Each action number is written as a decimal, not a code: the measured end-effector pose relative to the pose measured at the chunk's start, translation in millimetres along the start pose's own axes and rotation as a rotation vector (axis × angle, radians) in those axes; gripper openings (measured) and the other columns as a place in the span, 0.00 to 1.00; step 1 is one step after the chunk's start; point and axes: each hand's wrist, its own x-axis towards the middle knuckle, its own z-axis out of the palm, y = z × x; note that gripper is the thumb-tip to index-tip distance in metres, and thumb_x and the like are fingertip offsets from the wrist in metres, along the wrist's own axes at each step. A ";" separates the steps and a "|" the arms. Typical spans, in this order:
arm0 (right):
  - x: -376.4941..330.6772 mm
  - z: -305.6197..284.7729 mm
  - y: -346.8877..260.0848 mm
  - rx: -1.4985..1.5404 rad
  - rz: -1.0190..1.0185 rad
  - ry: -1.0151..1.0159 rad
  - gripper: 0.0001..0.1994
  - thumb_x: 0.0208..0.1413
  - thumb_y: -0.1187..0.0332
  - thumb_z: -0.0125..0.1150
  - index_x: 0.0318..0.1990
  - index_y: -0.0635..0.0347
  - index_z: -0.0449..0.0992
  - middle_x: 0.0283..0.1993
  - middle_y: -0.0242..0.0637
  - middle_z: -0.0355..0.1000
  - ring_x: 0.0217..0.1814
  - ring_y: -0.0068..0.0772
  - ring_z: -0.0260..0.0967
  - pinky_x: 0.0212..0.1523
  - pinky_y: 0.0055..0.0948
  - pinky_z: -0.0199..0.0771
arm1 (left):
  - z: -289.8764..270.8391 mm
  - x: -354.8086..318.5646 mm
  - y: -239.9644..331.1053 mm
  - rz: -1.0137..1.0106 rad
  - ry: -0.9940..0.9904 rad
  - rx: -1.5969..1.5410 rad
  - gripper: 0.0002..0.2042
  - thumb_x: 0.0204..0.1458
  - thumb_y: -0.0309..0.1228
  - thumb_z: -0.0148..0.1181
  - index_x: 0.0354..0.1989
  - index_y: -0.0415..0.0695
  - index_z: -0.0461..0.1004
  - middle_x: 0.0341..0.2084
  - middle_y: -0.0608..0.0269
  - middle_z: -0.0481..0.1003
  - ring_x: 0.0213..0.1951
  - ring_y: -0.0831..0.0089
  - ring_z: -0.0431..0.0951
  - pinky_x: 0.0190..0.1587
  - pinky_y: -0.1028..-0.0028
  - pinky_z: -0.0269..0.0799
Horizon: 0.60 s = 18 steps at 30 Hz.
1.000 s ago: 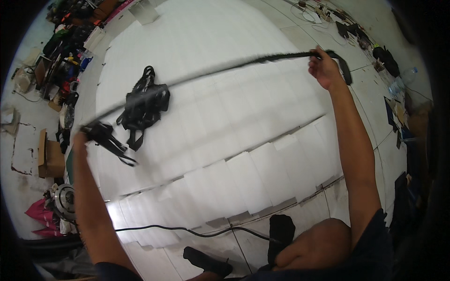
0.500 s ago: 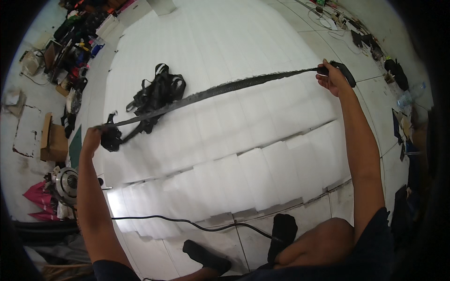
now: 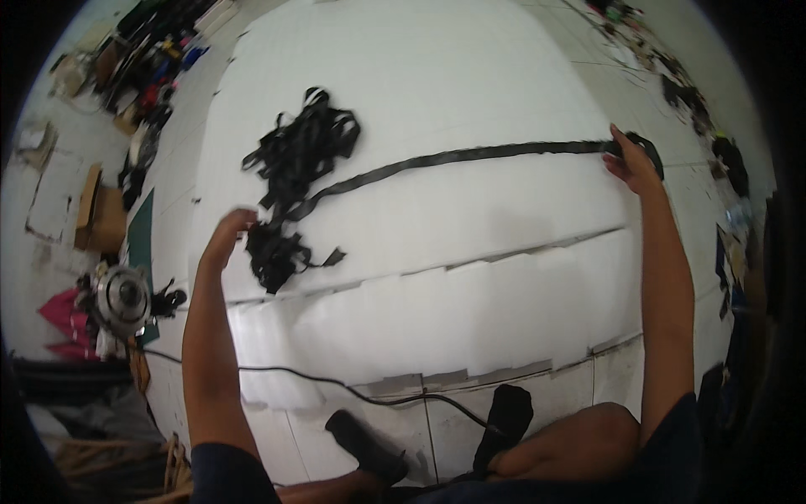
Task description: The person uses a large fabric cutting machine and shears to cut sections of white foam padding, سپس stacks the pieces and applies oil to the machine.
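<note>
A long black strip (image 3: 470, 154), like webbing or tape, runs across the white sheeting in front of me. My right hand (image 3: 635, 164) grips its far right end, where a black coil (image 3: 654, 153) shows behind the fingers. On the left, the strip curves down to a small tangled black bunch (image 3: 275, 256). My left hand (image 3: 232, 231) is right beside that bunch, at its upper left edge. Its fingers are blurred, so whether they pinch the strip is unclear. A larger tangled heap of black strips (image 3: 311, 139) lies just beyond.
White layered sheeting (image 3: 403, 76) covers much of the tiled floor. A black cable (image 3: 327, 380) crosses near my socked feet (image 3: 510, 416). To the left are a round metal device (image 3: 124, 294), a cardboard box (image 3: 101, 210) and piled clutter. Scattered items line the right wall.
My left hand has moved right and inward, and the strip has gone from taut to slack and curved. The small bunch has shifted right with it. My right hand still holds its end.
</note>
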 end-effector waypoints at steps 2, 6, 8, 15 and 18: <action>-24.9 11.7 -6.0 -0.267 -0.014 -0.034 0.21 0.56 0.47 0.63 0.41 0.56 0.71 0.36 0.31 0.70 0.30 0.23 0.71 0.27 0.24 0.76 | -8.7 11.9 4.7 -0.040 0.171 -0.066 0.23 0.50 0.48 0.58 0.49 0.46 0.74 0.39 0.61 0.76 0.40 0.70 0.74 0.44 0.67 0.67; -30.0 51.2 -5.5 -0.193 -0.191 -0.175 0.16 0.64 0.53 0.53 0.46 0.56 0.71 0.39 0.33 0.72 0.33 0.24 0.73 0.32 0.24 0.77 | -1.4 36.2 -43.1 -0.133 0.191 0.457 0.44 0.43 0.55 0.68 0.64 0.39 0.60 0.46 0.37 0.75 0.47 0.52 0.78 0.50 0.63 0.73; -31.3 56.9 -12.0 -0.076 -0.221 -0.115 0.17 0.64 0.54 0.52 0.49 0.57 0.70 0.41 0.35 0.72 0.36 0.27 0.74 0.33 0.25 0.78 | 29.7 52.4 -47.6 -0.144 0.049 0.381 0.42 0.43 0.50 0.68 0.65 0.39 0.60 0.49 0.37 0.74 0.50 0.52 0.77 0.52 0.63 0.72; -4.2 -11.5 -18.1 0.213 -0.218 0.256 0.15 0.68 0.61 0.41 0.50 0.61 0.70 0.45 0.39 0.74 0.42 0.32 0.77 0.37 0.26 0.82 | -135.4 141.9 -148.6 -0.002 0.425 1.116 0.13 0.59 0.32 0.45 0.35 0.40 0.78 0.31 0.52 0.79 0.35 0.56 0.80 0.38 0.59 0.75; 16.6 -35.7 26.5 0.301 -0.138 0.199 0.15 0.67 0.59 0.43 0.47 0.60 0.72 0.41 0.37 0.75 0.40 0.31 0.77 0.35 0.27 0.81 | -355.8 107.0 -126.1 0.185 0.738 -0.004 0.12 0.57 0.29 0.47 0.42 0.39 0.76 0.38 0.55 0.79 0.40 0.61 0.80 0.43 0.62 0.75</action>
